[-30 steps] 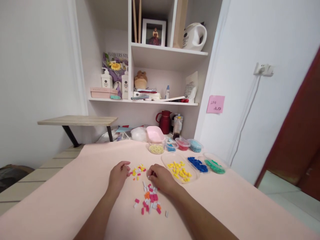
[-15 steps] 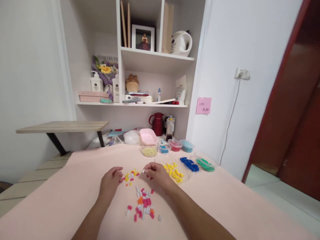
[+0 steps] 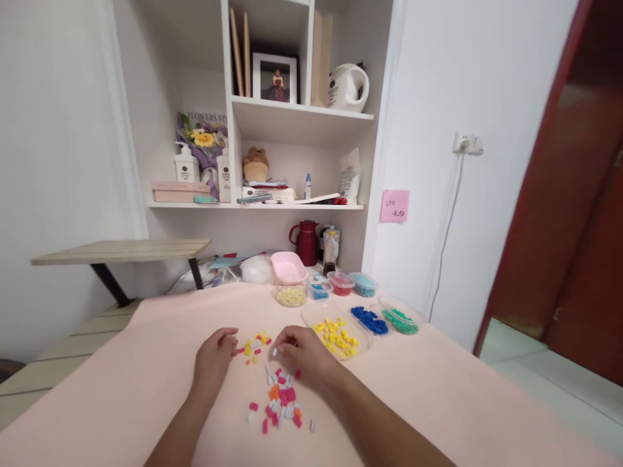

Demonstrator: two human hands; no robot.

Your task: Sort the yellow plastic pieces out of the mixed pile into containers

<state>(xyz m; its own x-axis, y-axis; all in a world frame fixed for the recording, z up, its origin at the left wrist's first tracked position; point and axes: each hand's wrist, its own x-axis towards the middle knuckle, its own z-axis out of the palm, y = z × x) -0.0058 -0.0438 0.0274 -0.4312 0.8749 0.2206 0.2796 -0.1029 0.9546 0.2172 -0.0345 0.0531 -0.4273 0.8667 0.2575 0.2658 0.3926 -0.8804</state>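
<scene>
My right hand [image 3: 300, 353] pinches a small white toy brick [image 3: 275, 352] between thumb and fingertips, just above the cloth. To its left is a small pile of yellow, white and pink bricks [image 3: 255, 344]. My left hand [image 3: 217, 355] is at the left side of that pile, fingers loosely bent and apart, with nothing visible in them. Nearer to me, between my forearms, is a looser heap of pink, white and orange bricks [image 3: 285, 395]. A clear shallow tray [image 3: 363, 350] of yellow bricks [image 3: 335, 337] is right of my right hand.
Beyond the tray are blue bricks [image 3: 370, 320] and a tub of green pieces [image 3: 402, 321]. Clear tubs of cream pieces [image 3: 291, 297], blue, red and light-blue pieces line the back, by a pink basin [image 3: 288, 267] and a red jug [image 3: 306, 243]. A pink cloth [image 3: 121, 389] covers the table.
The view has turned right. My right hand rose slightly with the white brick, then lowered it beside the small pile. My left hand stays at the pile's left edge.
</scene>
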